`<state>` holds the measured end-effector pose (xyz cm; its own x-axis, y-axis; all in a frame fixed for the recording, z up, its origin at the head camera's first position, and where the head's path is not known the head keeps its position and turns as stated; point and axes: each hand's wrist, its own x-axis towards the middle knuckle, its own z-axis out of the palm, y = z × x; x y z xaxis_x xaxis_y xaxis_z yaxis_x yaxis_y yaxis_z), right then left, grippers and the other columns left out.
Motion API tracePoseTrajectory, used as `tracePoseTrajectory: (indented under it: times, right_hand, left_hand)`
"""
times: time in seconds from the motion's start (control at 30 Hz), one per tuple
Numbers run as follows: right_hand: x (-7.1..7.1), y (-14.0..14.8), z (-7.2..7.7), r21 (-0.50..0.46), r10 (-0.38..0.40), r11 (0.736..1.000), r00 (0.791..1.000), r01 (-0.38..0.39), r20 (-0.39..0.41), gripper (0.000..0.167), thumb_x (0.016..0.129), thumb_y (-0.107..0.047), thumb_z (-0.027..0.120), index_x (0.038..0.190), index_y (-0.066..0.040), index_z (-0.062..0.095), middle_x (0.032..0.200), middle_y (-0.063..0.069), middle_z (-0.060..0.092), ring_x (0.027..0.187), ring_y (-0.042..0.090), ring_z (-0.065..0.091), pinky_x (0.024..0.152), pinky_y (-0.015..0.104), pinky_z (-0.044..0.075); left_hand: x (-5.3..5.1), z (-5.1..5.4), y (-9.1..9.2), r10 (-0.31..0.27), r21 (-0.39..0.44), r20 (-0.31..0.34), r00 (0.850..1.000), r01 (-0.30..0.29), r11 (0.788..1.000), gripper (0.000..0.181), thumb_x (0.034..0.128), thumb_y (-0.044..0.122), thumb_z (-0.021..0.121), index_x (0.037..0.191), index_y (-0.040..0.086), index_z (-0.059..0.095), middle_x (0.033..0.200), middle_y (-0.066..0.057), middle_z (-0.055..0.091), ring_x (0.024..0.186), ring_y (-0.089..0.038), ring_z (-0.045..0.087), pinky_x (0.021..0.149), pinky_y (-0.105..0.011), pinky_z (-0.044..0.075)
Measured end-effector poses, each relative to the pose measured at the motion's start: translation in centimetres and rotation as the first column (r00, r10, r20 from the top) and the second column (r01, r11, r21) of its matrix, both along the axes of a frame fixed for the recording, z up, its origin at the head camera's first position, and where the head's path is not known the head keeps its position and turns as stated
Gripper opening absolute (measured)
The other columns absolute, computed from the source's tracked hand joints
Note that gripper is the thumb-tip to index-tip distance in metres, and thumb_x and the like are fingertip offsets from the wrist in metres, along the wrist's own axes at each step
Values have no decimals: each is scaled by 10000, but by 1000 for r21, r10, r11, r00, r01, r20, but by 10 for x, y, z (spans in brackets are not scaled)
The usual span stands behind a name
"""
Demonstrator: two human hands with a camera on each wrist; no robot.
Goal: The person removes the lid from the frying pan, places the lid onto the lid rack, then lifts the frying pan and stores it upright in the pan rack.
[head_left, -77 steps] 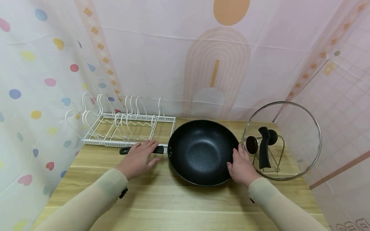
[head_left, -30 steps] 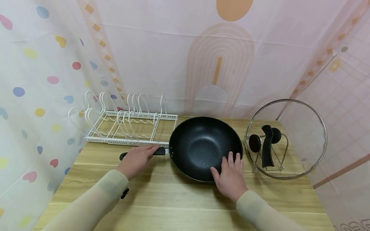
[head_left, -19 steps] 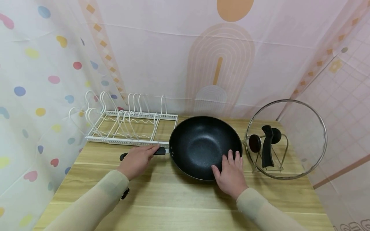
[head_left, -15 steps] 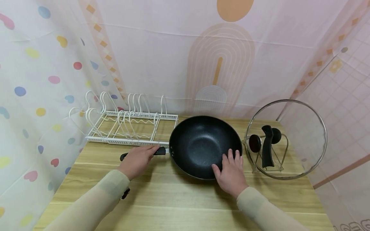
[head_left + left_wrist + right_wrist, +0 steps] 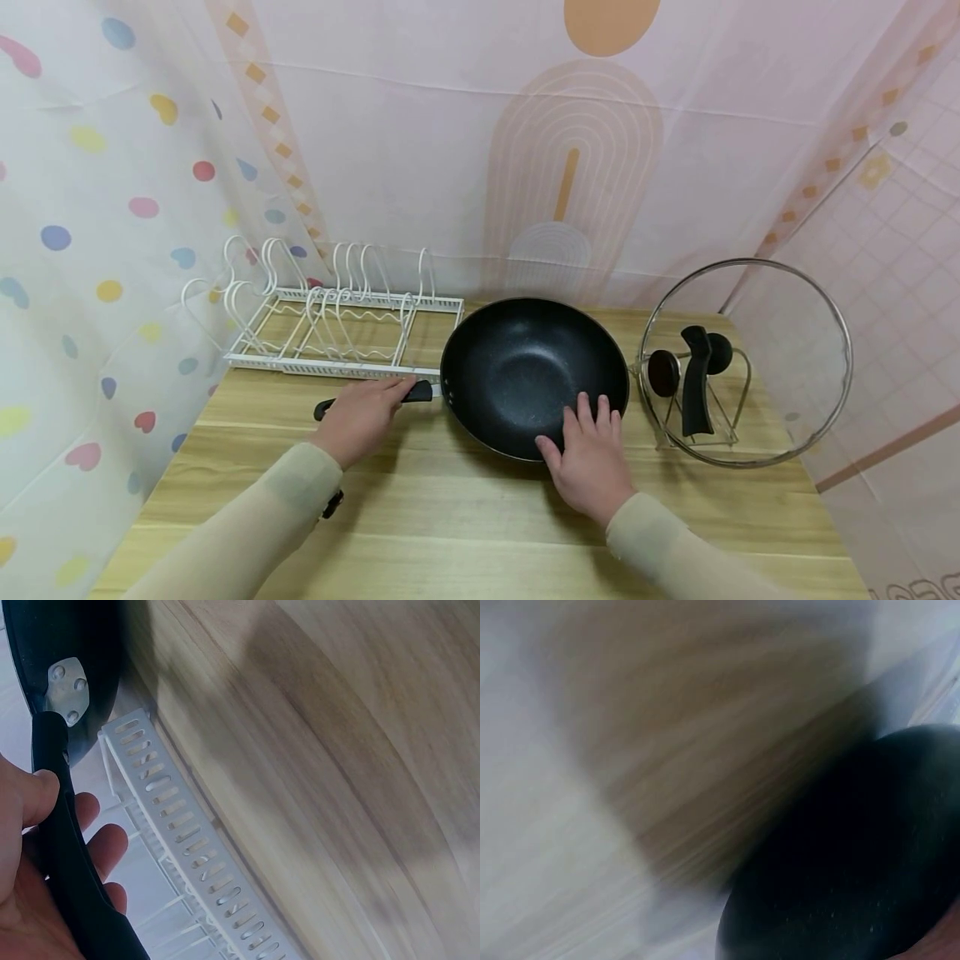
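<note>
a wood-topped bench (image 5: 450,517) carries all items. left side: a cloth (image 5: 90,192) printed with coloured dots hangs beside the bench. rear left corner: a white wire rack (image 5: 360,371), hoops upward. the left hand (image 5: 358,417) grasps the pan (image 5: 525,375) by its black handle (image 5: 417,392), fingers curled round it; the handle runs just in front of the rack's front rail. the black pan, opening upward, is near the middle of the bench's rear edge, left rim just beside the rack. from where i stand, i cannot tell whether its base touches the bench. the right hand (image 5: 588,454) is released, fingers straight and spread over the pan's near right rim. rear right corner: a glass lid (image 5: 780,358) stands on edge in a wire stand (image 5: 748,375), near the pan.
</note>
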<state>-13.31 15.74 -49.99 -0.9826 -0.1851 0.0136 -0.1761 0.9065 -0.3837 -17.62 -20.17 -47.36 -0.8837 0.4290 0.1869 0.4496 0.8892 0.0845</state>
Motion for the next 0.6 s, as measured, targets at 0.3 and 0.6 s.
tracePoseTrajectory:
  times: [0.3,0.6]
  right_hand:
    - [-6,0,-3,-5,-4,1000,998,4,-66,731,1075,-526,511,1473,87,530,1691,306,276,1596,547,108,1285,689,65]
    - [-12,3,-1,17,-7,1000,999,8,-41,743,1077,-534,506,1498,77,504,1701,309,244,1596,551,99,1286,691,82]
  left_hand:
    - [4,-4,2,37,-19,62,997,-36,999,465,1035,87,615,1500,105,598,1450,-116,667,1263,-367,678,998,-592,549]
    - [7,1,8,22,-48,34,999,-20,999,437,1028,36,573,1462,55,622,1430,-129,678,1274,-336,680,987,-552,574]
